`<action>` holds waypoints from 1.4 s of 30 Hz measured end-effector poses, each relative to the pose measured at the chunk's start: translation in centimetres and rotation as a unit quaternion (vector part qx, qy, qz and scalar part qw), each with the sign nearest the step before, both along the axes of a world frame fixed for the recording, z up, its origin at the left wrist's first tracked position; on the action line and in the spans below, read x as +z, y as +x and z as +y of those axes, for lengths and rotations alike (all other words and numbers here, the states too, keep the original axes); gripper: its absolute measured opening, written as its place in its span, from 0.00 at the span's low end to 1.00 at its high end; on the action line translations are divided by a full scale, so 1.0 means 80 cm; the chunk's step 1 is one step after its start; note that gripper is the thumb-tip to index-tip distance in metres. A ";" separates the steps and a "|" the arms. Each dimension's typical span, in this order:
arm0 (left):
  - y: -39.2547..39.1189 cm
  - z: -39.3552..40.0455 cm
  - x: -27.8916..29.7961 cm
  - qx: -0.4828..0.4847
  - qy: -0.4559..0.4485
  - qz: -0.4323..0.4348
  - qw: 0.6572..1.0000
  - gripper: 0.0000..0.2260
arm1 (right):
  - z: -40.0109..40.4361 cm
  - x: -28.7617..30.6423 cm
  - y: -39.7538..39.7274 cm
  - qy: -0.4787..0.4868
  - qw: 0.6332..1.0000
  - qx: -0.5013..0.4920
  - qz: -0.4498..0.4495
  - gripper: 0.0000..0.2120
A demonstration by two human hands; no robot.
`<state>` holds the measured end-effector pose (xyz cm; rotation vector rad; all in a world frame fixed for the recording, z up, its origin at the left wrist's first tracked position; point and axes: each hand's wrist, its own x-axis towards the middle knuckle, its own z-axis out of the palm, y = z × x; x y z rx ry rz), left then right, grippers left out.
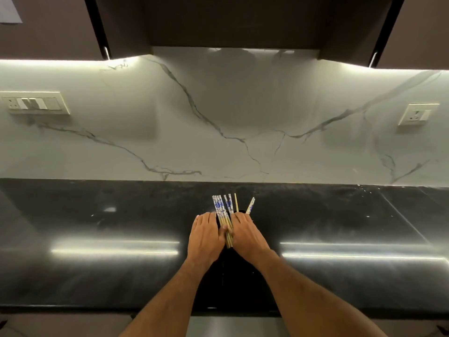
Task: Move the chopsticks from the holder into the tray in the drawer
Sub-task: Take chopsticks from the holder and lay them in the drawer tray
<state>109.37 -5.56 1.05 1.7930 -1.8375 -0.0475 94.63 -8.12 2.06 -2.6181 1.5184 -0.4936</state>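
Bamboo chopsticks between both hands.

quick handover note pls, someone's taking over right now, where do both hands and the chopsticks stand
Left hand: fingers on the chopsticks from the left.
Right hand: on the bundle from the right, grip partly hidden.
Chopsticks: gathered between both hands over the dark holder on the black counter; two stand apart to the right.
Done: bundle gathered.
Left: lift all out, place in the drawer tray, which is not in view.
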 end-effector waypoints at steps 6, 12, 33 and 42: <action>0.003 -0.043 -0.015 0.012 0.062 0.110 0.992 0.12 | -0.035 -0.024 0.026 0.005 0.999 -0.012 -0.053 0.14; 0.005 -0.074 -0.028 -0.003 0.082 0.215 0.973 0.11 | -0.053 -0.030 0.051 0.007 0.993 -0.032 -0.113 0.17; 0.014 -0.057 -0.017 0.005 0.003 0.252 0.968 0.11 | -0.054 -0.011 0.080 0.071 0.956 -0.163 -0.232 0.05; 0.014 -0.051 -0.011 0.012 -0.004 0.213 0.977 0.09 | -0.049 -0.002 0.082 0.102 0.933 -0.220 -0.265 0.10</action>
